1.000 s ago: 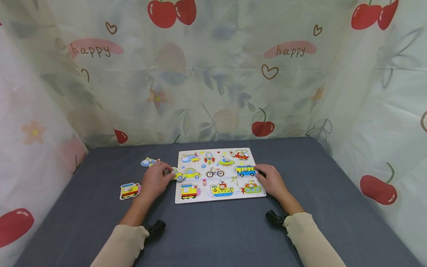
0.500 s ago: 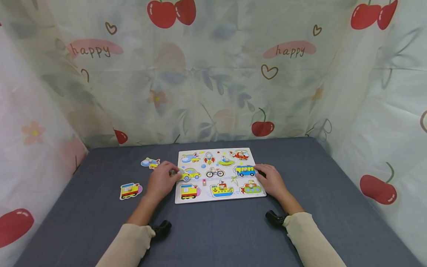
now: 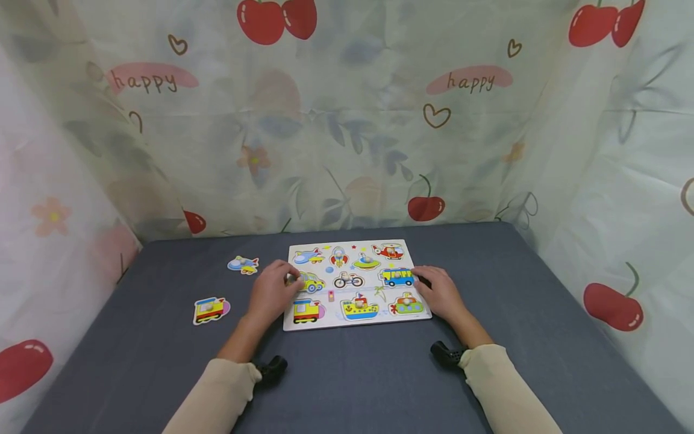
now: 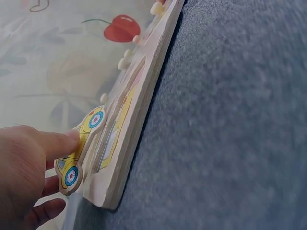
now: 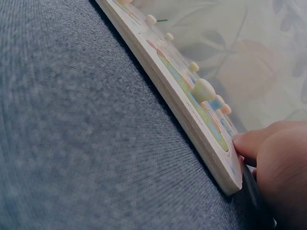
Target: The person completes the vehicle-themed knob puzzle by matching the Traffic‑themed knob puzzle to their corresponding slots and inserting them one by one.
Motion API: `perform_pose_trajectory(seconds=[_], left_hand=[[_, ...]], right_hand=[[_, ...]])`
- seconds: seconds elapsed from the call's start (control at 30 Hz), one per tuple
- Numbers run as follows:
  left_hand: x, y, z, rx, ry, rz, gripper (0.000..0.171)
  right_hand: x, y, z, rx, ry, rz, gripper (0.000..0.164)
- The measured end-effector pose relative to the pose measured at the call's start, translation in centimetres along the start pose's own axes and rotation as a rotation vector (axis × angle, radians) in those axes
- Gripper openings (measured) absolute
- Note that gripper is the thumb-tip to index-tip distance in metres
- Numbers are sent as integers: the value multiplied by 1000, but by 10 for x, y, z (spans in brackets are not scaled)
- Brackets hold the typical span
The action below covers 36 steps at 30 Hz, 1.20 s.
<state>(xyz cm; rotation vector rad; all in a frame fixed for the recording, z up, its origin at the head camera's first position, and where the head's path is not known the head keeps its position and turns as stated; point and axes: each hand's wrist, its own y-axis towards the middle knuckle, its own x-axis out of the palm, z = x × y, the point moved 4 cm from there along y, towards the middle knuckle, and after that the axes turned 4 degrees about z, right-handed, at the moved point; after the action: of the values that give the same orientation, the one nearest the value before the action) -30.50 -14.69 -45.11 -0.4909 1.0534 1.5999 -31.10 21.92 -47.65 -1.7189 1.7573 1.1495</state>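
My left hand (image 3: 275, 293) pinches a yellow car puzzle piece (image 4: 89, 133) by its edge, thumb on its face. The piece is tilted over the left side of the white puzzle board (image 3: 332, 325), overlapping the car picture in the head view; the hand hides part of it. My right hand (image 3: 441, 292) holds the board's right edge beside the blue bus piece (image 3: 397, 277), thumb at the rim in the right wrist view. Left of the board lie a train piece (image 3: 211, 310) and an airplane piece (image 3: 243, 264), both face up.
Several knobbed pieces sit in the board, among them a ship (image 3: 360, 307), a helicopter (image 3: 388, 251) and a bicycle (image 3: 348, 279). Train and airplane pictures show at its left side. A dark grey cloth (image 3: 347, 380) covers the table; a patterned curtain (image 3: 347, 150) stands behind.
My left hand has moved right with the car piece, from the board's left edge to over the car picture. The right hand stays at the board's right edge.
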Motion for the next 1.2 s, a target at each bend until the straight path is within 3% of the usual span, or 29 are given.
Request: perform_pose_trajectory(seconds=[0.53, 0.8, 1.2], left_hand=[[7, 10, 9, 7, 2, -14, 14], [13, 10, 7, -30, 16, -51, 14], [14, 8, 6, -28, 22, -75, 18]], right_hand=[[0, 1, 1, -4, 3, 3, 38], [0, 1, 1, -13, 9, 7, 38], [0, 1, 1, -20, 6, 3, 38]])
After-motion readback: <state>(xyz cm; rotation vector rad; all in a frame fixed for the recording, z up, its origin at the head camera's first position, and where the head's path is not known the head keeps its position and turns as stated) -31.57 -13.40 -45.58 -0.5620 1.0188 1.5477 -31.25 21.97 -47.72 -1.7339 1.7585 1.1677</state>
